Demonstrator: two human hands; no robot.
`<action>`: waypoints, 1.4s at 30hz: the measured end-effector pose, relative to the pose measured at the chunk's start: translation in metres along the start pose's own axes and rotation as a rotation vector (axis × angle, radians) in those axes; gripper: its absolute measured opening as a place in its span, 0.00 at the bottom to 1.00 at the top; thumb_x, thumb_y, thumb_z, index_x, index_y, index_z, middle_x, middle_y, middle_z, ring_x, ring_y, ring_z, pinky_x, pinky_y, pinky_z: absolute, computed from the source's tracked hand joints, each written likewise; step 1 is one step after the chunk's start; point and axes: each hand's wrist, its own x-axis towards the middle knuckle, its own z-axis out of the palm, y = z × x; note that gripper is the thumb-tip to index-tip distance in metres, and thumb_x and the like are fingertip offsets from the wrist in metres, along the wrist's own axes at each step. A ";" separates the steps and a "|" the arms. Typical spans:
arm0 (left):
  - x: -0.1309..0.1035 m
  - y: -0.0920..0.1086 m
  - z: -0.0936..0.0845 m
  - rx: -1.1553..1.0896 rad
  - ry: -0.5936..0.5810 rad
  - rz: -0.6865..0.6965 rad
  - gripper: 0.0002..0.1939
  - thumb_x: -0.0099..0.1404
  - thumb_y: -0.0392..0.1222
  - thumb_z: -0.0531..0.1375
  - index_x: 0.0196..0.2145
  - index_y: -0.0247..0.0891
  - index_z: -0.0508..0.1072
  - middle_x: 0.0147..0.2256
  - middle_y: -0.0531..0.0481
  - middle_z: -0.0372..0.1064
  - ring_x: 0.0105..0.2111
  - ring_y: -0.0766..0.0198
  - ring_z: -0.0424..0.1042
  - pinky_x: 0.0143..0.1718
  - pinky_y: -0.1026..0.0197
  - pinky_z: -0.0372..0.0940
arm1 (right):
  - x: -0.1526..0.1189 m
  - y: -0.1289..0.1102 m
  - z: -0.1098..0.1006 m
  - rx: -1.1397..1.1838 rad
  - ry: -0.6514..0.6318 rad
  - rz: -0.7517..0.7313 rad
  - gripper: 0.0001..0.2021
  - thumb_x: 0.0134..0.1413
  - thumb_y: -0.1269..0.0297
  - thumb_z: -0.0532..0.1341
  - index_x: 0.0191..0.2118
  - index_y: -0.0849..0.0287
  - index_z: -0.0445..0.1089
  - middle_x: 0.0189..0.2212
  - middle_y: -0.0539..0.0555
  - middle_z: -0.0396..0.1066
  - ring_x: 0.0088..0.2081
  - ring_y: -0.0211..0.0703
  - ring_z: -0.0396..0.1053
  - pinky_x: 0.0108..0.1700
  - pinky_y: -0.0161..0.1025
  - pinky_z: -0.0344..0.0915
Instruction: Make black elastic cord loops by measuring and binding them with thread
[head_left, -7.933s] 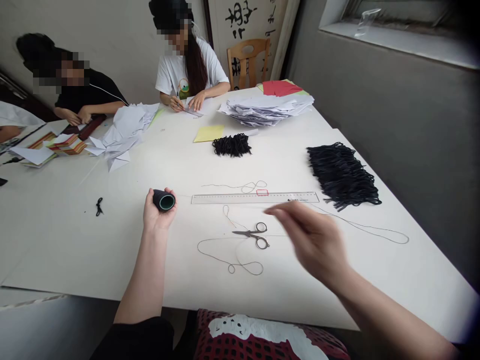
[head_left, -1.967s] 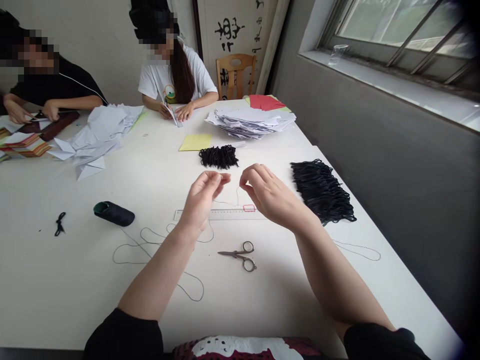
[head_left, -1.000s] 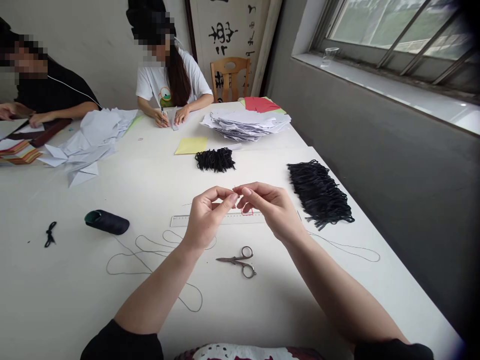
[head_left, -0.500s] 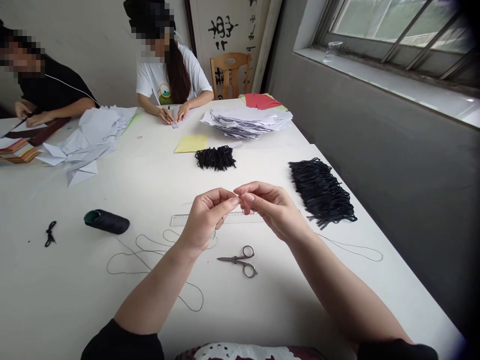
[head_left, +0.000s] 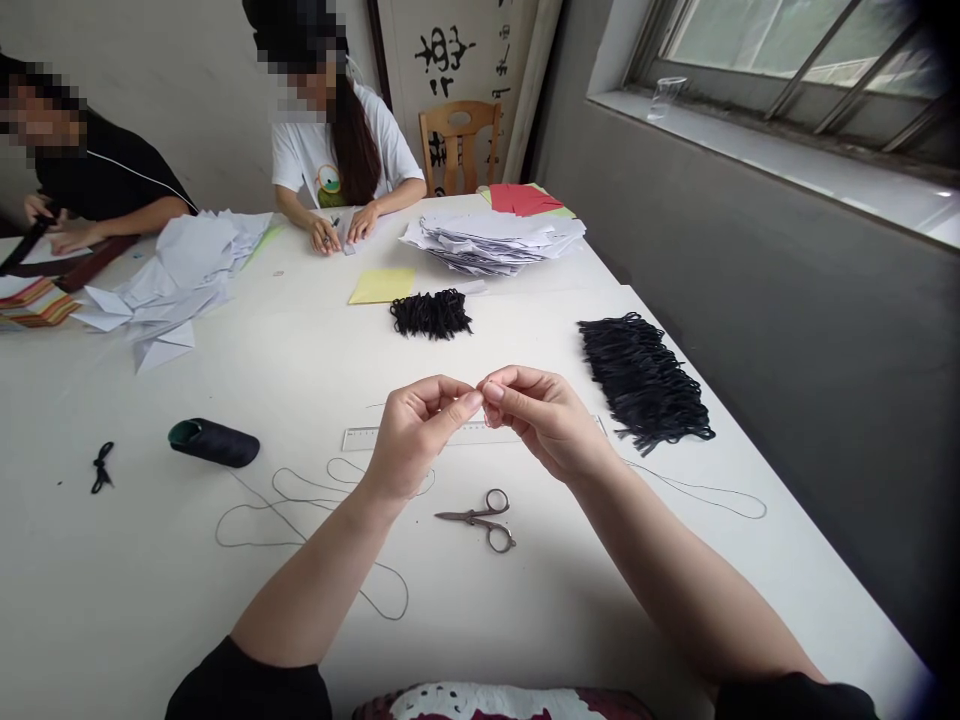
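My left hand (head_left: 424,430) and my right hand (head_left: 540,415) meet fingertip to fingertip over the table, each closed in a pinch. Whatever sits between the tips is too small to name; a bit of reddish colour shows under my right thumb. Below them lies a clear ruler (head_left: 361,439), partly covered by my hands. Thin dark thread (head_left: 259,545) runs in loose loops from a black spool (head_left: 217,443) toward my left hand, and another thread loop (head_left: 720,492) lies right of my right hand. Small metal scissors (head_left: 480,517) rest nearer to me, blades pointing left.
Black looped cords lie in a large bundle (head_left: 645,380) at right and a smaller bundle (head_left: 431,314) ahead. A single knotted black cord (head_left: 101,468) is at left. Beyond are yellow paper (head_left: 382,286), stacked white papers (head_left: 491,245) and two people working across the table.
My fingertips have drawn closer and now touch, my right hand shifting slightly left. Across the table at far left, a person's dark tool has lifted. The scissors and spool stay put.
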 end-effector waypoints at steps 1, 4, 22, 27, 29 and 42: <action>0.000 0.000 0.000 0.001 0.008 0.002 0.10 0.59 0.48 0.66 0.27 0.39 0.76 0.15 0.59 0.52 0.16 0.74 0.43 0.17 0.63 0.43 | 0.000 0.000 0.000 -0.015 0.007 -0.017 0.15 0.43 0.55 0.73 0.28 0.60 0.73 0.21 0.48 0.67 0.25 0.32 0.62 0.32 0.35 0.63; 0.000 -0.001 0.001 -0.024 0.032 -0.008 0.10 0.59 0.48 0.66 0.26 0.39 0.76 0.14 0.60 0.49 0.16 0.74 0.41 0.17 0.63 0.40 | -0.001 0.001 -0.001 -0.061 0.015 -0.078 0.13 0.45 0.56 0.72 0.30 0.60 0.76 0.23 0.49 0.69 0.27 0.33 0.64 0.33 0.35 0.65; 0.002 -0.002 0.003 -0.133 0.022 -0.060 0.09 0.57 0.45 0.66 0.26 0.37 0.75 0.15 0.60 0.52 0.15 0.75 0.43 0.16 0.67 0.39 | -0.004 0.003 0.002 -0.137 0.080 -0.228 0.11 0.54 0.57 0.68 0.32 0.60 0.76 0.24 0.51 0.72 0.27 0.34 0.69 0.33 0.35 0.70; 0.004 -0.003 0.003 -0.225 0.061 -0.076 0.09 0.56 0.45 0.67 0.26 0.37 0.76 0.14 0.61 0.49 0.15 0.75 0.42 0.15 0.67 0.38 | -0.003 0.001 0.003 0.037 0.011 -0.062 0.15 0.50 0.57 0.70 0.44 0.55 0.77 0.41 0.53 0.75 0.36 0.35 0.71 0.37 0.34 0.70; 0.004 -0.004 0.004 -0.250 0.068 -0.087 0.10 0.55 0.46 0.67 0.27 0.37 0.76 0.14 0.61 0.50 0.15 0.76 0.41 0.15 0.67 0.38 | -0.002 0.001 0.004 0.057 -0.006 -0.022 0.14 0.48 0.57 0.71 0.42 0.55 0.79 0.39 0.53 0.75 0.37 0.35 0.70 0.38 0.33 0.69; 0.001 -0.007 0.003 -0.187 0.064 -0.048 0.11 0.57 0.45 0.66 0.23 0.37 0.74 0.13 0.61 0.47 0.15 0.75 0.41 0.15 0.67 0.39 | -0.001 0.007 0.007 0.039 0.060 -0.071 0.08 0.46 0.57 0.72 0.30 0.55 0.80 0.24 0.50 0.70 0.27 0.32 0.64 0.32 0.33 0.66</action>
